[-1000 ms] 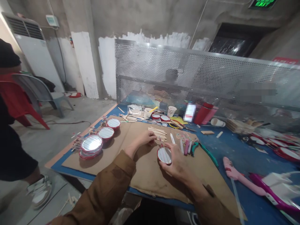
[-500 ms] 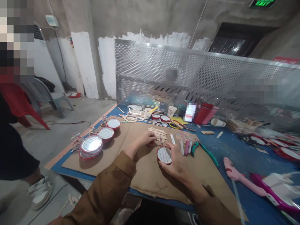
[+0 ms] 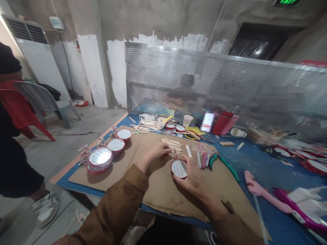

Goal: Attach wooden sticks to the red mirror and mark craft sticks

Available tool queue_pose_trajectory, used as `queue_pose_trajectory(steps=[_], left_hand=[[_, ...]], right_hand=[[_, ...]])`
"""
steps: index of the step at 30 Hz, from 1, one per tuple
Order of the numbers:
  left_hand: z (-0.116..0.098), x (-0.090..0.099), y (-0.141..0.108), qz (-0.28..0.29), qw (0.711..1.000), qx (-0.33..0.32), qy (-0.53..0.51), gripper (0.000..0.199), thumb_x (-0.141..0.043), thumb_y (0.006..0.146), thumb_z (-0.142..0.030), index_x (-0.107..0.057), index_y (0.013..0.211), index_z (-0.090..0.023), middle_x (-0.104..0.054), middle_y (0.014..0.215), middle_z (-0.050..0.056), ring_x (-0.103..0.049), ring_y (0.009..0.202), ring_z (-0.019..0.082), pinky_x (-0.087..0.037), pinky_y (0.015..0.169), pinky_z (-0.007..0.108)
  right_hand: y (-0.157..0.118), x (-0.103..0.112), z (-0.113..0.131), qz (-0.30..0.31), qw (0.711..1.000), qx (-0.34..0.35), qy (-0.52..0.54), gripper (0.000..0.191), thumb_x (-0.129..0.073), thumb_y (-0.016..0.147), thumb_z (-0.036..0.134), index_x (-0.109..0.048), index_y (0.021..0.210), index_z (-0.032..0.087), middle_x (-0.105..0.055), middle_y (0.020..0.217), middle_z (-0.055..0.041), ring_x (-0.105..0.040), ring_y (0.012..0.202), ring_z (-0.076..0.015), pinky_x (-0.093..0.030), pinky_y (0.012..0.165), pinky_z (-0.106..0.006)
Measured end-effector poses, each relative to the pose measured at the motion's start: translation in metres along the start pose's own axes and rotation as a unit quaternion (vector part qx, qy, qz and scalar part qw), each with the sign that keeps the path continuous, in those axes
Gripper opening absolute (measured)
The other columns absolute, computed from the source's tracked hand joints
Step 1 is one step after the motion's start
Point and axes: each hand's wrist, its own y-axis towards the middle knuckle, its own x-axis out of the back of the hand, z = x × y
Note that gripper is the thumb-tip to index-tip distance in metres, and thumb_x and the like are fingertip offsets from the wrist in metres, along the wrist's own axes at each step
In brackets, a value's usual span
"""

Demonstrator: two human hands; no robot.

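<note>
A blue-topped work table (image 3: 265,166) stands before a perforated metal screen (image 3: 178,68), and a sheet of brown cardboard (image 3: 155,200) is laid across the table. A co-worker (image 3: 15,143) in dark clothes is seen at 9 o'clock, just beside the table's near corner. A blurred figure (image 3: 187,81) is visible through the screen at 12 o'clock.

On the cardboard, a stack of red-rimmed discs (image 3: 99,160) is placed at 10 o'clock, with two single discs beyond it. Green-handled pliers (image 3: 224,166) are laid at 2 o'clock, on the cardboard's edge.

The red-rimmed disc (image 3: 178,169) in use is held in a narrow grip by the right hand (image 3: 192,180): its lower edge is hugged by the curled fingers, and the disc sits at 10 o'clock from the middle of that hand. Thin sticks are laid across its white face. Whether it is lifted off the cardboard cannot be told. The left hand (image 3: 157,151) is held loosely open and empty on the cardboard, with a pile of craft sticks (image 3: 171,144) just beyond its fingertips at 2 o'clock.

No writing can be read: the label on a white bottle (image 3: 207,121) is blurred, and the green sign (image 3: 287,2) at 1 o'clock is cut off by the frame.
</note>
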Motion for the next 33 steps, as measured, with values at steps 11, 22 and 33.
queue_pose_trajectory(steps=[11,22,33], left_hand=[[-0.0014,-0.0001,-0.0022,-0.001,1.000,-0.001,0.001,0.026,-0.064,0.080,-0.037,-0.055,0.070,-0.015,-0.055,0.056,-0.003,-0.052,0.050,0.009,-0.043,0.056,0.023],[0.0032,0.0002,0.0014,-0.002,1.000,-0.004,-0.004,0.023,-0.062,0.083,-0.032,-0.055,0.070,-0.014,-0.057,0.056,-0.002,-0.053,0.050,0.009,-0.043,0.055,0.023],[0.0042,0.0002,0.0023,0.003,1.000,-0.003,-0.011,0.025,-0.063,0.083,-0.033,-0.055,0.070,-0.014,-0.056,0.056,-0.002,-0.052,0.050,0.009,-0.042,0.055,0.023]], right_hand=[[0.0002,-0.0018,0.0013,0.016,0.999,-0.029,0.005,0.069,-0.069,0.071,0.035,-0.044,0.133,0.017,-0.059,0.119,-0.0153,-0.060,0.110,-0.0336,-0.051,0.093,-0.050],[-0.0014,-0.0042,-0.0002,0.020,0.999,-0.038,0.001,0.072,-0.070,0.070,0.035,-0.044,0.134,0.015,-0.059,0.120,-0.0167,-0.059,0.113,-0.0346,-0.049,0.095,-0.049],[0.0000,-0.0012,0.0038,0.032,0.998,-0.056,0.011,0.072,-0.071,0.068,0.036,-0.046,0.133,0.016,-0.059,0.120,-0.0157,-0.059,0.112,-0.0340,-0.050,0.095,-0.048]])
